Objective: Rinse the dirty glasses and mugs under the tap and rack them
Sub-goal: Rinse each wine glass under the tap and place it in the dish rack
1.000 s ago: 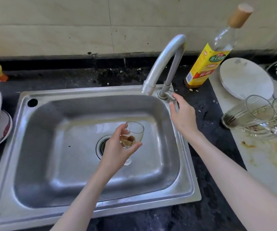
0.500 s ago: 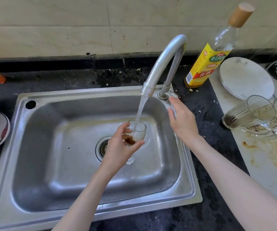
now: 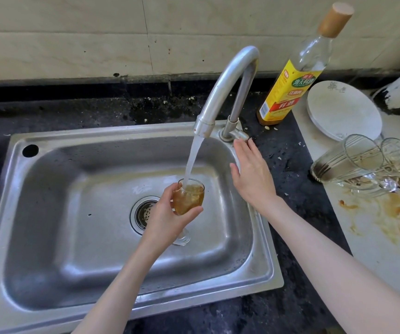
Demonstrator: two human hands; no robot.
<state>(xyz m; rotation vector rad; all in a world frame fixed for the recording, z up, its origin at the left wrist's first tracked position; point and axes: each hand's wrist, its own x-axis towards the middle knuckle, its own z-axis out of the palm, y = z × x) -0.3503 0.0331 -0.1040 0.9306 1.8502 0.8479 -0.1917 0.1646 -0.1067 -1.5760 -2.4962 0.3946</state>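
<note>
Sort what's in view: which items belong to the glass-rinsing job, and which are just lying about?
Job:
small stemmed glass of brown water in left hand
curved steel tap, running
stainless steel sink
dirty clear glasses lying sideways
right hand, open

Lying about:
yellow-labelled glass bottle
round white plate

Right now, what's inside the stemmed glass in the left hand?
The stemmed glass holds brownish water, nearly full, with the tap stream pouring in. The left hand covers its near side; any residue at the bottom can't be seen.
</note>
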